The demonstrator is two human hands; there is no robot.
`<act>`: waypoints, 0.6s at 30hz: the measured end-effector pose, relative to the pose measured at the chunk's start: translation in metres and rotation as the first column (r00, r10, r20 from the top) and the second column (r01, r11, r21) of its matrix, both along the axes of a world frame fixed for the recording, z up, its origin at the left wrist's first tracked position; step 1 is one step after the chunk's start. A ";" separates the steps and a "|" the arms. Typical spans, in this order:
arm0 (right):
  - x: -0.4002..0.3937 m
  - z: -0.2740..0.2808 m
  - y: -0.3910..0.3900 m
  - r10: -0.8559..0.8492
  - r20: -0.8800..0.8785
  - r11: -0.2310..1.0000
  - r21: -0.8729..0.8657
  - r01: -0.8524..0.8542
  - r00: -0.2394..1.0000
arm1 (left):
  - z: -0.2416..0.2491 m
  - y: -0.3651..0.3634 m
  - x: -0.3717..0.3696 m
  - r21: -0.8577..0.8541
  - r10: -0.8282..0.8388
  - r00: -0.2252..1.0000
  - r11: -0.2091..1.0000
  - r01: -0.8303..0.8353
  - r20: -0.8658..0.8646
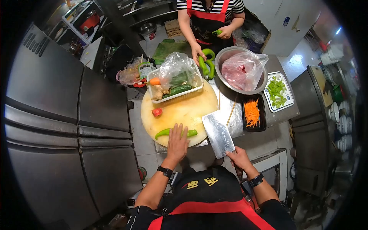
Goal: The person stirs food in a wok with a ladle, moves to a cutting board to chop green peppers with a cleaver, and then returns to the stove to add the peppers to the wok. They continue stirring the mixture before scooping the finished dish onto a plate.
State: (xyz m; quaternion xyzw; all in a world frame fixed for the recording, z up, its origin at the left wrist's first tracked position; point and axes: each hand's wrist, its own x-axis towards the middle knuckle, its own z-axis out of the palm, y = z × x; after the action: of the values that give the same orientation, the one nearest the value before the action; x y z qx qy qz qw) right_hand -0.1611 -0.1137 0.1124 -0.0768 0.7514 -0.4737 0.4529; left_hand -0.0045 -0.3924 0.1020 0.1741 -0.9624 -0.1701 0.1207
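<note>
My left hand lies flat with its fingers stretched over a long green pepper on the round cutting board. Both ends of the pepper show beside the hand. In my right hand is the handle of a wide cleaver; its blade points up and left, overlapping the board's right edge. A short red piece lies on the board. Behind it, a white basket holds a carrot, ginger, a cucumber and a clear plastic bag.
Opposite, a co-worker in a red-trimmed apron holds several green peppers. On the right stand a metal bowl with bagged meat, a black tray of carrot strips and a white tray of chopped greens. Steel cabinets line the left.
</note>
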 end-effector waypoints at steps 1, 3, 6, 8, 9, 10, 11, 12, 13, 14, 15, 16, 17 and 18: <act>0.005 0.010 -0.003 0.001 0.042 1.000 -0.014 -0.001 0.999 | -0.002 0.000 0.007 -0.013 0.036 0.999 0.999 -0.036 0.020; 0.015 0.012 -0.002 0.004 0.044 1.000 0.009 -0.004 0.999 | -0.005 -0.002 0.013 0.011 0.017 0.999 1.000 -0.017 0.050; 0.032 0.012 0.001 -0.017 0.078 1.000 0.026 0.015 0.997 | -0.006 -0.003 0.014 0.032 -0.007 0.995 0.999 0.004 0.100; 0.039 0.005 0.002 0.021 0.051 0.999 0.044 -0.024 0.998 | -0.007 -0.004 0.013 0.027 0.009 0.993 1.000 -0.012 0.119; 0.043 0.006 -0.001 0.060 0.001 0.995 0.079 -0.060 0.998 | -0.007 -0.002 0.014 0.030 0.020 0.993 0.999 -0.024 0.114; 0.045 0.008 -0.003 0.062 0.007 0.995 0.081 -0.063 0.998 | -0.006 0.000 0.015 0.033 0.029 0.993 0.999 -0.033 0.111; 0.048 0.011 -0.004 0.041 0.031 0.997 0.057 -0.043 0.999 | -0.006 0.001 0.015 0.035 0.028 0.993 0.999 -0.032 0.116; 0.051 0.016 -0.006 0.018 0.057 0.999 0.036 -0.020 0.998 | -0.004 0.002 0.013 0.038 0.035 0.993 0.999 -0.039 0.110; 0.054 0.015 -0.006 0.016 0.061 0.999 0.040 -0.018 0.998 | -0.003 0.003 0.012 0.041 0.042 0.994 0.998 -0.046 0.101; 0.054 0.014 -0.006 0.008 0.051 0.999 0.035 -0.010 0.999 | -0.003 0.005 0.011 0.042 0.041 0.994 0.998 -0.045 0.100; 0.052 0.013 -0.008 0.002 0.037 1.000 0.029 -0.003 0.999 | -0.003 0.006 0.009 0.043 0.051 0.994 0.998 -0.056 0.101; 0.052 0.013 -0.011 0.000 0.036 1.000 0.028 -0.001 0.999 | -0.004 0.007 0.009 0.045 0.059 0.993 0.997 -0.064 0.105; 0.051 0.014 -0.014 -0.001 0.047 0.999 0.037 0.000 0.999 | -0.004 0.008 0.008 0.046 0.056 0.993 0.997 -0.061 0.105; 0.049 0.014 -0.019 0.000 0.055 0.999 0.045 -0.003 0.999 | -0.005 0.008 0.007 0.044 0.059 0.991 0.997 -0.065 0.117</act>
State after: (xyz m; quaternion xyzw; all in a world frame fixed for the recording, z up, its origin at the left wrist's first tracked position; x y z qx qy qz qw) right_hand -0.1119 -0.1327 0.1268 -0.0542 0.7491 -0.4583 0.4752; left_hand 0.0027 -0.3841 0.0973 0.2162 -0.9576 -0.1788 0.0660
